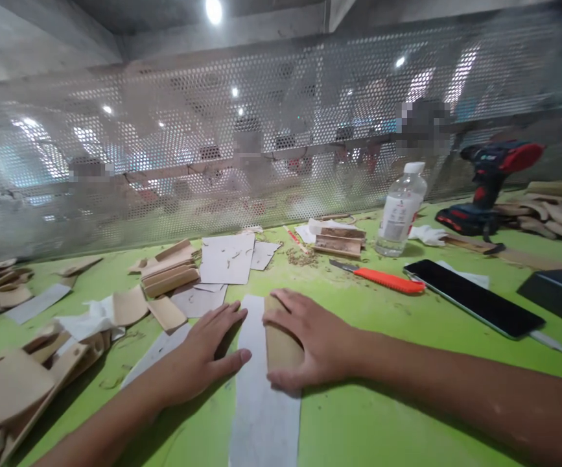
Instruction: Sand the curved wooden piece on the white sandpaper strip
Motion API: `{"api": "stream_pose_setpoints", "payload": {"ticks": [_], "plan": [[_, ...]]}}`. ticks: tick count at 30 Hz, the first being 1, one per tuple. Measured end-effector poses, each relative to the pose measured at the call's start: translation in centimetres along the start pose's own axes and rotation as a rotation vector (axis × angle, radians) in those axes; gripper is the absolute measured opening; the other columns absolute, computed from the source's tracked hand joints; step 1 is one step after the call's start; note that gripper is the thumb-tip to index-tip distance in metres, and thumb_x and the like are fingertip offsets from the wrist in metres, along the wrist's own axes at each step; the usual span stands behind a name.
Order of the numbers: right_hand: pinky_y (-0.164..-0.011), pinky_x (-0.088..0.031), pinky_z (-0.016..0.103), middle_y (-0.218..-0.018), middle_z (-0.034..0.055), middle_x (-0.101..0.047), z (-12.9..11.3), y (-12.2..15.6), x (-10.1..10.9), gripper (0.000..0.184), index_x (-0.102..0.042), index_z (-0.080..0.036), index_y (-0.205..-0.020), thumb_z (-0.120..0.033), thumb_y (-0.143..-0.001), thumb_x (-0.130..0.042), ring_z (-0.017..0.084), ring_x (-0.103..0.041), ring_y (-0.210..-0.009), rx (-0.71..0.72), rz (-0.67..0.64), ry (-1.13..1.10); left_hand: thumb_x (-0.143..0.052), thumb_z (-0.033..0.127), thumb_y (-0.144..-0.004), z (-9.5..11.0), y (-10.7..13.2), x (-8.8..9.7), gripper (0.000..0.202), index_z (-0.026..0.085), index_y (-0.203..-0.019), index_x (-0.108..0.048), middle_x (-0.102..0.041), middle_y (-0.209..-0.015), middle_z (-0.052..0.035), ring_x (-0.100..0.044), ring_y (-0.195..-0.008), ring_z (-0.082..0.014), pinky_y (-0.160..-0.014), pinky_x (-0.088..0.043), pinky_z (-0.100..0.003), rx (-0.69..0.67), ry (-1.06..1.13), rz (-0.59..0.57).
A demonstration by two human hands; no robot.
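My right hand [312, 340] lies over a small tan wooden piece [279, 347] and presses it onto a long grey strip of sandpaper [264, 402] on the green table; its fingers curl round the piece. My left hand [203, 357] rests flat beside it, fingers stretched out, holding down the strip's left edge and another grey sheet [157, 353].
Piles of tan wooden pieces [11, 389] and grey sheets [227, 258] lie at the left and centre. An orange utility knife [387, 280], a clear bottle [401, 209], a phone [472, 297], a dark tablet [560, 295] and a cordless drill [487, 188] are to the right. A perforated metal screen [261, 130] stands behind.
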State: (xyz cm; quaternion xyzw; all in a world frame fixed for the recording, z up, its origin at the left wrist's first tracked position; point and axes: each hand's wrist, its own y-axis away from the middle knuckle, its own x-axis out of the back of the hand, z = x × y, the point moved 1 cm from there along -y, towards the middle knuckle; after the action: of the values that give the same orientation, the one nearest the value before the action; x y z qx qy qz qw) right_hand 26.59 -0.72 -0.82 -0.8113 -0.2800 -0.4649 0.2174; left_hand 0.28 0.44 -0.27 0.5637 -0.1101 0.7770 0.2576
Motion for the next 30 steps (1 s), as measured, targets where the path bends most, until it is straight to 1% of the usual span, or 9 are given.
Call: {"api": "stream_pose_setpoints", "payload": {"ticks": [3, 5, 8, 12, 18, 23, 30], "plan": [[-0.122, -0.023, 0.059, -0.167, 0.026, -0.023, -0.27, 0.18, -0.18, 0.105, -0.056, -0.02, -0.146, -0.079, -0.062, -0.076, 0.046, -0.023, -0.154, 0.111, -0.028, -0.032, -0.048, 0.071, -0.098, -0.07, 0.05, -0.03, 0.077, 0.027, -0.16, -0.036, -0.024, -0.17, -0.0075, -0.02, -0.156, -0.0368, -0.125, -0.024, -0.058, -0.013, 0.007, -0.002], [-0.123, -0.023, 0.057, -0.167, 0.0253, -0.026, -0.34, 0.21, -0.33, 0.103, -0.057, -0.021, -0.145, -0.079, -0.062, -0.076, 0.044, -0.025, -0.153, 0.139, -0.02, -0.038, -0.047, 0.071, -0.099, -0.04, 0.04, -0.04, 0.078, 0.026, -0.161, -0.034, -0.024, -0.17, -0.0078, -0.02, -0.156, -0.036, -0.125, -0.024, -0.058, -0.005, 0.002, 0.0], [-0.122, -0.024, 0.058, -0.166, 0.027, -0.026, -0.22, -0.02, -0.47, 0.101, -0.057, -0.019, -0.145, -0.081, -0.066, -0.071, 0.045, -0.025, -0.153, 0.113, 0.013, -0.022, -0.047, 0.069, -0.099, 0.09, -0.01, -0.02, 0.077, 0.025, -0.161, -0.033, -0.023, -0.17, -0.008, -0.02, -0.157, -0.0348, -0.125, -0.022, -0.058, -0.007, -0.009, 0.01], [-0.122, -0.024, 0.059, -0.166, 0.0284, -0.025, -0.14, -0.24, -0.54, 0.101, -0.057, -0.018, -0.145, -0.082, -0.067, -0.07, 0.046, -0.025, -0.153, 0.098, 0.027, -0.022, -0.047, 0.068, -0.099, 0.11, 0.0, -0.05, 0.076, 0.025, -0.161, -0.035, -0.026, -0.17, -0.008, -0.023, -0.156, -0.0352, -0.125, -0.025, -0.057, -0.015, -0.009, 0.023], [-0.122, -0.024, 0.06, -0.168, 0.0248, -0.023, -0.14, -0.15, -0.68, 0.103, -0.056, -0.02, -0.146, -0.078, -0.063, -0.076, 0.045, -0.024, -0.153, 0.095, 0.015, -0.033, -0.042, 0.071, -0.1, 0.04, 0.06, -0.18, 0.079, 0.025, -0.162, -0.032, -0.022, -0.171, -0.0076, -0.019, -0.157, -0.0336, -0.126, -0.021, -0.057, -0.005, -0.029, 0.006], [-0.122, -0.023, 0.06, -0.168, 0.0259, -0.022, -0.03, -0.15, -0.77, 0.102, -0.055, -0.019, -0.147, -0.081, -0.067, -0.07, 0.045, -0.022, -0.154, 0.101, 0.022, -0.043, -0.041, 0.071, -0.1, 0.23, 0.02, -0.01, 0.079, 0.025, -0.163, -0.03, -0.022, -0.171, -0.0067, -0.018, -0.157, -0.0321, -0.126, -0.02, -0.057, 0.002, -0.04, -0.008], [-0.122, -0.022, 0.061, -0.168, 0.0268, -0.02, -0.13, -0.15, -0.71, 0.103, -0.056, -0.018, -0.146, -0.084, -0.068, -0.068, 0.047, -0.022, -0.153, 0.088, 0.012, -0.054, -0.043, 0.069, -0.101, 0.14, 0.09, -0.12, 0.076, 0.026, -0.162, -0.032, -0.025, -0.17, -0.0066, -0.023, -0.156, -0.0344, -0.124, -0.027, -0.056, -0.016, -0.077, 0.028]]}}
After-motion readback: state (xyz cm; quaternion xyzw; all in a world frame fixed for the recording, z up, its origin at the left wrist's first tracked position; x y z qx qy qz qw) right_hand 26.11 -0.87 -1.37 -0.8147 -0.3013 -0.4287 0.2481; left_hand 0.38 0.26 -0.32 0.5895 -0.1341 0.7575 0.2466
